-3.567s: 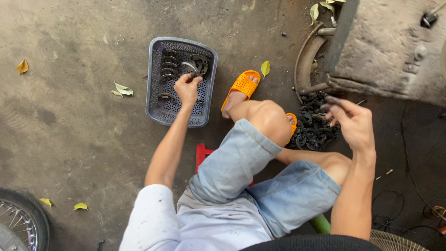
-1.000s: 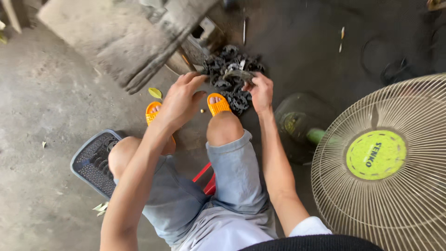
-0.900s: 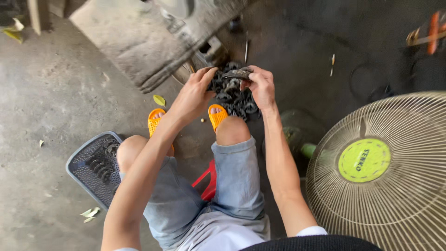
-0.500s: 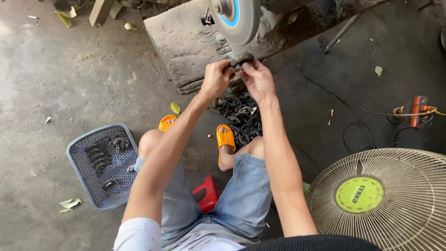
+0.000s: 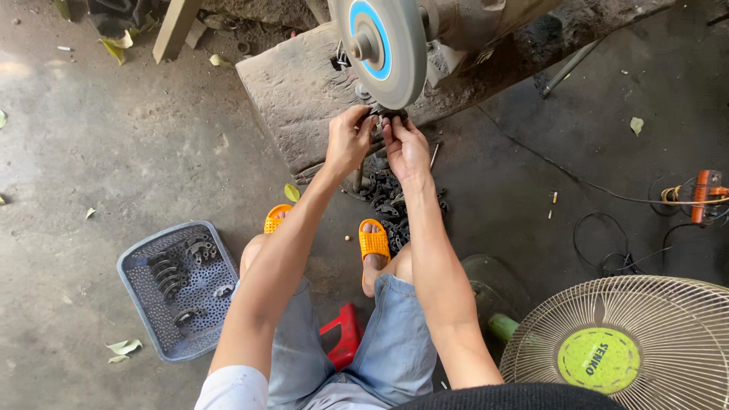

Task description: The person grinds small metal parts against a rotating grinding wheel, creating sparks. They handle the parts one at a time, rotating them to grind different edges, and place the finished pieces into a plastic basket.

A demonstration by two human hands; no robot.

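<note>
- Holding a small dark metal part (image 5: 386, 116) up to the lower rim of a grinding wheel (image 5: 381, 45), a person sits on a low red stool (image 5: 343, 338) in a concrete yard.
- Left hand (image 5: 349, 140) and right hand (image 5: 405, 146) meet at the part, both sets of fingers pinched on it from either side.
- Judging by its look, the part is stiff, dense and rough-edged, best gripped by its outer ends, away from the wheel.
- More dark parts lie in a heap (image 5: 395, 205) on the ground between orange sandals (image 5: 373, 244).
- A grey plastic basket (image 5: 152, 319) with a few parts sits beside the left leg; a fan (image 5: 630, 342) stands at right.
</note>
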